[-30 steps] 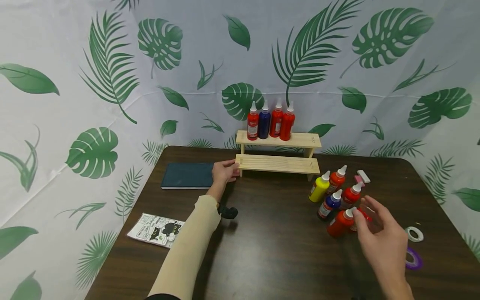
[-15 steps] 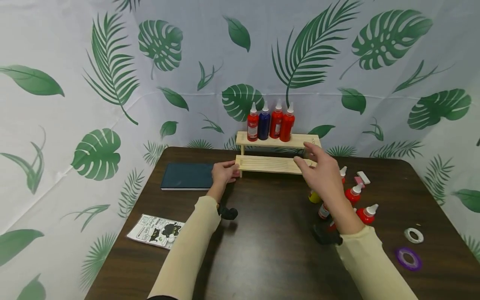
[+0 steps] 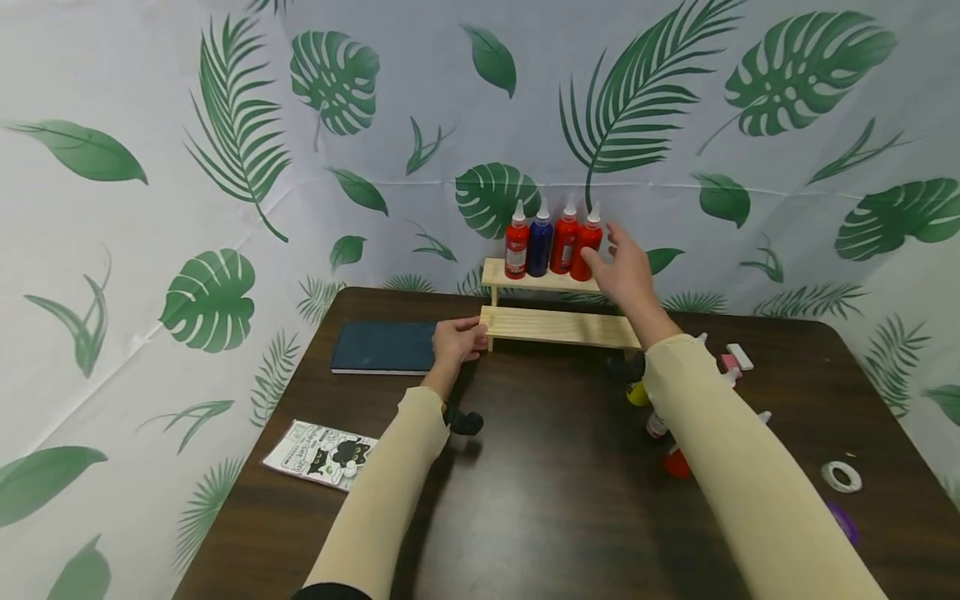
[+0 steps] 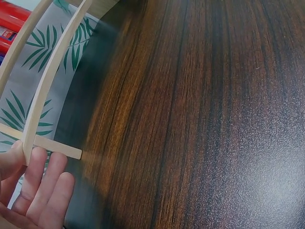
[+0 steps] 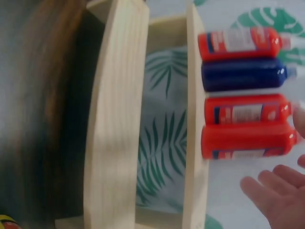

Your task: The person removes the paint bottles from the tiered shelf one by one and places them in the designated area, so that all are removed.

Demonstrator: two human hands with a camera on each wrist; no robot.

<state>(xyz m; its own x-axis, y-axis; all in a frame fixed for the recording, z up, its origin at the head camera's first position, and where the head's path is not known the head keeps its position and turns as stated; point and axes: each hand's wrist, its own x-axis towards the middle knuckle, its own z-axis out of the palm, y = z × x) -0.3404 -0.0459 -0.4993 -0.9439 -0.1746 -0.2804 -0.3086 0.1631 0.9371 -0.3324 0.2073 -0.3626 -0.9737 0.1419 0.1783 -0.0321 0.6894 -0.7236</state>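
Note:
A two-tier wooden display stand [image 3: 558,327] stands at the back of the table. My left hand [image 3: 452,343] pinches the left end of its lower board, thumb above and fingers below, as the left wrist view also shows. On the upper board stand a red squeeze bottle [image 3: 516,252], a blue squeeze bottle [image 3: 539,248] and two more red ones, all with white nozzle caps. My right hand [image 3: 627,273] is spread beside the rightmost red bottle [image 3: 587,250], its thumb overlapping that bottle's edge. In the right wrist view its fingers [image 5: 274,188] are extended and hold nothing.
More bottles stand at the right, partly hidden by my right sleeve: a yellow one [image 3: 637,394], a red one [image 3: 677,463]. Beyond lie erasers [image 3: 739,357] and a white tape roll [image 3: 841,477]. At left are a dark notebook [image 3: 382,347] and a cat-print packet [image 3: 321,452].
My right hand has moved from the bottles on the right, up and leftward past the lower board, to the rightmost bottle on the upper board. The left hand keeps its grip on the stand.

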